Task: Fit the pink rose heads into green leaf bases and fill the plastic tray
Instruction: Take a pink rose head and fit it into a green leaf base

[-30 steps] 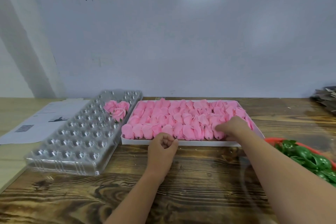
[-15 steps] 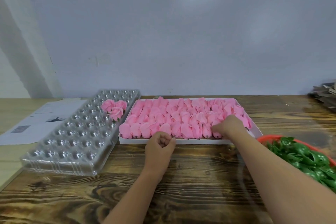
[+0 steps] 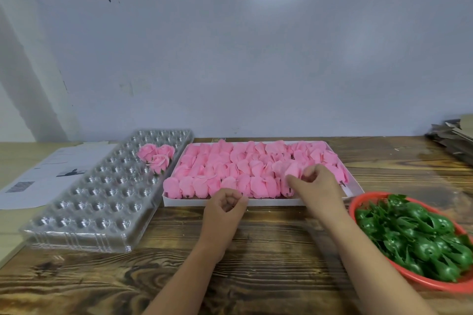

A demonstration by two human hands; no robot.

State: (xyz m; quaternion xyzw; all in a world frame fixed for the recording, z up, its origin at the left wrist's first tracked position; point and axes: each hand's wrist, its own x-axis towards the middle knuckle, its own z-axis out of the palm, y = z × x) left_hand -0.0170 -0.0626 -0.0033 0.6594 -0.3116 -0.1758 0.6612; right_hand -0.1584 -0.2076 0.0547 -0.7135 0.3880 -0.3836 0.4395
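Pinching one pink rose head (image 3: 291, 171) between thumb and fingertips, the right hand (image 3: 316, 184) was at the pick-up step, raising the head slightly above the near right rows of the white box (image 3: 230, 201). The box, filled with rose heads (image 3: 243, 169), lay at the centre of the wooden table (image 3: 256, 263).

The packed heads lay on their sides in rows. Each long axis ran roughly from the near edge to the far edge, with small dark stubs showing at the near ends of the front row. The orientation of the pinched head could not be determined because of blur.

The left hand (image 3: 226, 210) rested just in front of the box, its fingers curled loosely; no object was visible in it.

The next move would probably call for a green leaf base (image 3: 419, 235) from the red bowl (image 3: 435, 286) at the right. The stub end would need aligning with the base opening before pressing.

The plastic tray (image 3: 102, 199) stood left of the box. It held only three finished roses (image 3: 156, 156) near its far right corner, so the task appeared to be at an early stage. Printed sheets (image 3: 48, 174) lay beyond the tray.
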